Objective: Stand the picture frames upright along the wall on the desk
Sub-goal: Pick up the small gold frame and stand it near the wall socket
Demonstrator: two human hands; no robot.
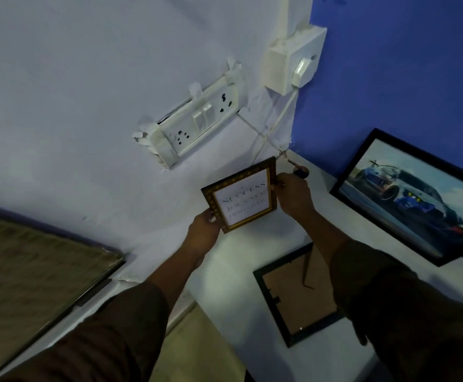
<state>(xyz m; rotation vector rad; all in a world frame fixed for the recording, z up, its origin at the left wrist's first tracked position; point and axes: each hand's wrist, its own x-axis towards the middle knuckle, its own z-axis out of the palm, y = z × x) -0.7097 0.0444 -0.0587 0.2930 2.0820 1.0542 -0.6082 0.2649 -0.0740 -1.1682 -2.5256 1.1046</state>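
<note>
A small gold-edged frame (242, 195) with printed words faces me, held upright near the pale wall at the back of the white desk (233, 268). My left hand (204, 226) grips its lower left corner and my right hand (292, 193) grips its right edge. A large black frame with a blue car picture (409, 197) leans upright against the blue wall on the right. Another black frame (296, 296) lies face down on the desk, its brown backing and stand showing, partly hidden under my right sleeve.
A switch and socket panel (194, 121) and a white switch box (293, 60) are fixed to the wall above, with thin cables (268, 133) hanging to the desk corner. A dark-handled screwdriver (300, 170) lies behind my right hand. A brown panel (37, 268) fills the left.
</note>
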